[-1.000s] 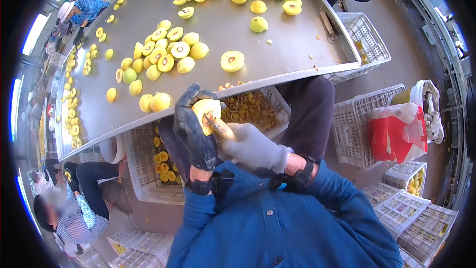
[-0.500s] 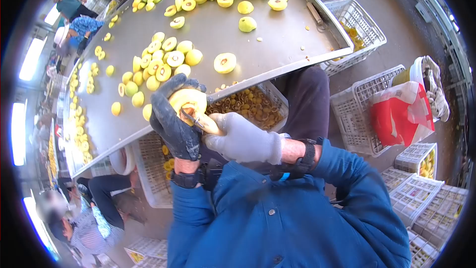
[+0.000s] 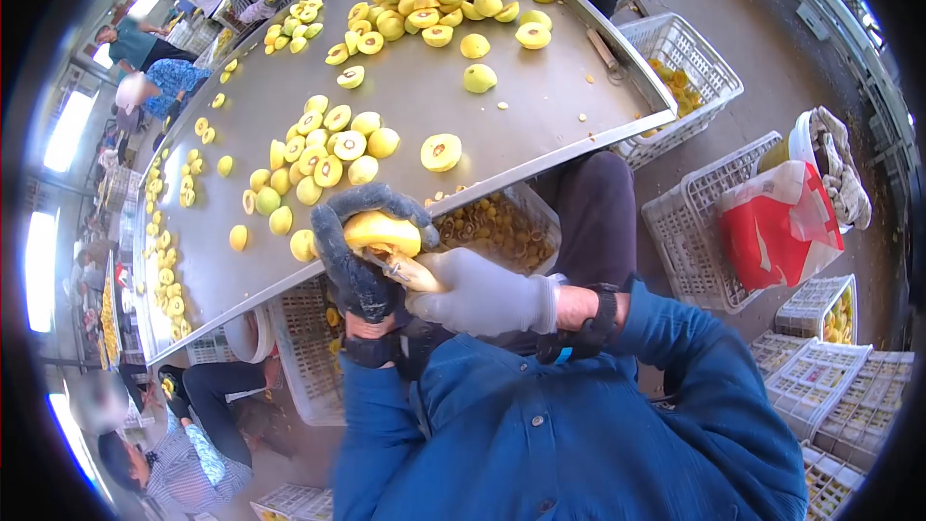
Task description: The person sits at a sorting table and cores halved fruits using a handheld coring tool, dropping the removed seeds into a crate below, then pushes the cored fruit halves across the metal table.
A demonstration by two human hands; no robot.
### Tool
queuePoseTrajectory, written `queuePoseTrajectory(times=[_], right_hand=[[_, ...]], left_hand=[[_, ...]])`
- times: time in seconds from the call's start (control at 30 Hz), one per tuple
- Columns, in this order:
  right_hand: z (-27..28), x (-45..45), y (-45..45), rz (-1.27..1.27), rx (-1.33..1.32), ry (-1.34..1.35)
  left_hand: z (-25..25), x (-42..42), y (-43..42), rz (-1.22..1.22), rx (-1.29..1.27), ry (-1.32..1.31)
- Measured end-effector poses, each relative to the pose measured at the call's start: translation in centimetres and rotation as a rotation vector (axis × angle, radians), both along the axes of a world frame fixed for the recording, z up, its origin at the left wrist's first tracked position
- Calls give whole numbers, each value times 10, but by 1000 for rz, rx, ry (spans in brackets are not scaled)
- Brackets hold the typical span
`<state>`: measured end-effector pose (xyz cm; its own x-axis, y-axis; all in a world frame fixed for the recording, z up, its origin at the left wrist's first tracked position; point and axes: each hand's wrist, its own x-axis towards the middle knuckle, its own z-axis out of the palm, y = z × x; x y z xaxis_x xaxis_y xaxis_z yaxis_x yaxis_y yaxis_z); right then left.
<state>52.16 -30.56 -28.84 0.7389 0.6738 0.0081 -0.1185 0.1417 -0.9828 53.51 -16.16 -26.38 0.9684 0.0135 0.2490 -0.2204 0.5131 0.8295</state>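
Right hand point(image 3: 473, 294), grey-gloved: closed round a wooden-handled tool point(image 3: 417, 275), long axis slanting up-left, metal end at the yellow fruit point(image 3: 384, 229). Left hand point(image 3: 355, 256), dark-gloved: half-open, cupping that fruit, cut face toward the wearer, by the near edge of the metal desk point(image 3: 386, 135). Beyond: cut fruit halves point(image 3: 328, 170), scattered and heaped

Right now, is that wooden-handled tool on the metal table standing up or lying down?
Lying down: the wooden-handled tool rests lengthwise on the metal table, near its raised edge.
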Motion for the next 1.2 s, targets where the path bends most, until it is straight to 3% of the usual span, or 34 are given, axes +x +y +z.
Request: queuePoseTrajectory(times=[0.1, 0.2, 0.33, 0.4, 0.5, 0.6, 0.67, 0.73, 0.8, 0.87, 0.9, 0.93, 1.0, 1.1, 1.2], right_hand=[[1, 4, -6, 155, -79, 73], [-12, 26, -12, 256, -293, -270], [-55, 23, 8, -1, -380, -519], [-81, 24, 21, -74, -472, -718], [-90, 28, 22, -117, -549, -929], [-119, 31, 12, -176, -436, -943], [-163, 42, 7, -132, -936, -759], [-249, 63, -25, 242, -1248, -746], [-242, 58, -33, -1, -1123, -644], [-212, 60, -27, -8, -1088, -596], [-201, 60, -24, -15, -1073, -569], [-203, 61, -21, -40, -1067, -559], [-212, 57, -21, -98, -1062, -530], [-231, 49, -20, -88, -974, -629], [-226, 48, -16, -82, -974, -592]], left_hand=[[-20, -4, 0, 2, -40, -22], [-34, -9, -6, 160, -60, 123], [-62, -1, 5, 228, 69, 60], [-77, -1, 8, 315, 7, 77], [-93, -4, 26, 254, -356, 243], [-105, -1, 42, 351, -553, 341], [-106, -4, 51, 399, -518, 279], [-89, -13, 57, 494, -435, 256], [-88, -27, 77, 617, -345, 230], [-113, -44, 120, 732, -311, 189], [-117, -57, 139, 737, -170, 121], [-130, -65, 170, 984, 257, 226], [-137, -79, 210, 1300, 1306, 190], [-128, -56, 227, 1123, 1646, 12], [-108, -1, 214, 627, 1824, 289]])
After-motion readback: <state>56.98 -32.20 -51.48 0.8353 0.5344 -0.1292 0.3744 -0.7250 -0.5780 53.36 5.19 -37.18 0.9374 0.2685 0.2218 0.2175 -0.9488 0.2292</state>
